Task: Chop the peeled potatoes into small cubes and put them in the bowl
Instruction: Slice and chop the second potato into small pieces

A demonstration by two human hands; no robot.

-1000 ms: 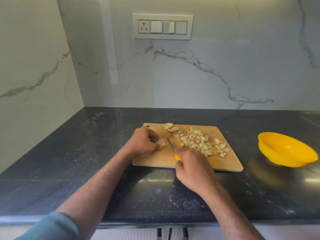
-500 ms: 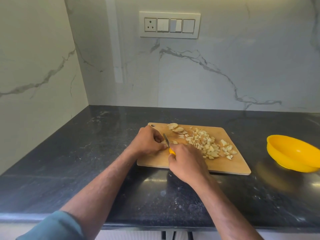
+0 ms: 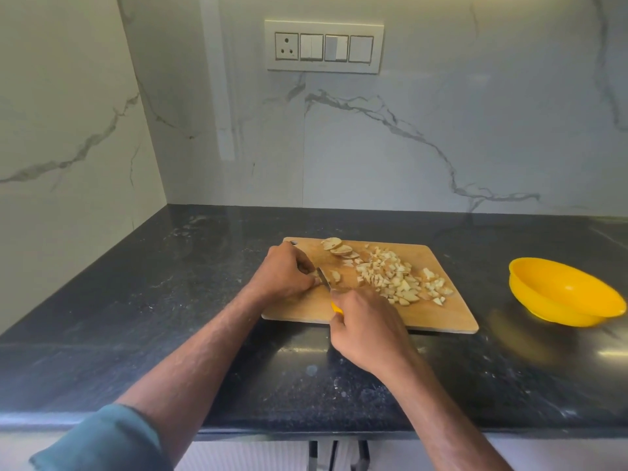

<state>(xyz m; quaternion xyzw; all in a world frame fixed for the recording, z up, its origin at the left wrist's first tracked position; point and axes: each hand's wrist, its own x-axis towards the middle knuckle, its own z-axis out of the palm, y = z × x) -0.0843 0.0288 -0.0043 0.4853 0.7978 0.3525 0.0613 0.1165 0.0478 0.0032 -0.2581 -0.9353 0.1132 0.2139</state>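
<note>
Wooden board (image 3: 441,317) steadies the cut: my left hand (image 3: 283,273) pins the potato slice (image 3: 317,277), fingertips curled clear of the blade. My right hand (image 3: 367,324) grips the knife (image 3: 324,277); yellow bowl (image 3: 560,294) waits right, within scooping reach.

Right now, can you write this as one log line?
step: chopping | left hand: holds potato piece | right hand: grips knife | bowl: empty

White veined marble walls (image 3: 441,137); switch panel (image 3: 324,46); black stone counter (image 3: 170,317)

Two bare forearms in view, no watch, rings or gloves. Left arm (image 3: 190,365) has a teal sleeve (image 3: 102,443) pushed up near the elbow. Right arm (image 3: 438,413) shows no sleeve in frame.
</note>
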